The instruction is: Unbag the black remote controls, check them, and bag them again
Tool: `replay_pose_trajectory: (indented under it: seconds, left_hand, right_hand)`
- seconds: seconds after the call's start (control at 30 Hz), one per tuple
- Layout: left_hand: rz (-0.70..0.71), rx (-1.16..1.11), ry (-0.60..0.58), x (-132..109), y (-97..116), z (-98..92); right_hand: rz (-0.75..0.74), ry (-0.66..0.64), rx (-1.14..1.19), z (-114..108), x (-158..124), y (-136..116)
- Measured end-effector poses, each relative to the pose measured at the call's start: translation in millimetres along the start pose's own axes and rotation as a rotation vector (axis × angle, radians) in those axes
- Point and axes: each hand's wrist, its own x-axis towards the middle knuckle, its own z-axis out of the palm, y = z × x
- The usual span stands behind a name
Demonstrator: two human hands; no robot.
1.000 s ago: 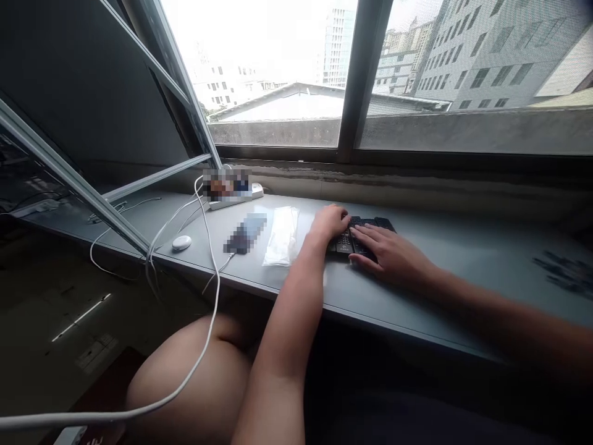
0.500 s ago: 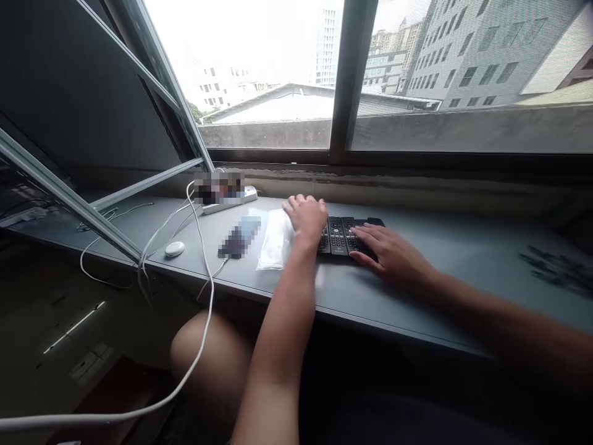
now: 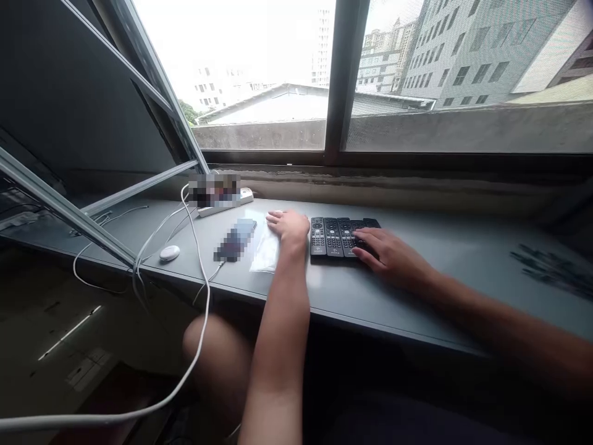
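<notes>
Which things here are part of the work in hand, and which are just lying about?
Likely in use:
black remote controls, right hand on the row
clear plastic bags, left hand over them

Apparently just lying about:
phone
white oval device
white power strip
blurred dark items at far right

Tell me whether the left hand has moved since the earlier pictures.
Yes: judged against the window's upright bar, the left hand has moved left, from the black remotes to over the white packet.
</notes>
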Motion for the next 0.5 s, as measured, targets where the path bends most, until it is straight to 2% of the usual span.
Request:
replay_pose_trajectory:
  seconds: [0.27, 0.5]
  left_hand:
    - [0.025, -0.02, -0.025, -1.3, -3.0, -2.3]
    - [0.073, -0.065, 0.013, -2.7, -6.4, -3.0]
  right_hand:
    - [0.024, -0.002, 0.052, -0.9, 1.1, 1.1]
    - [0.025, -0.012, 0.036, -0.9, 0.3, 1.9]
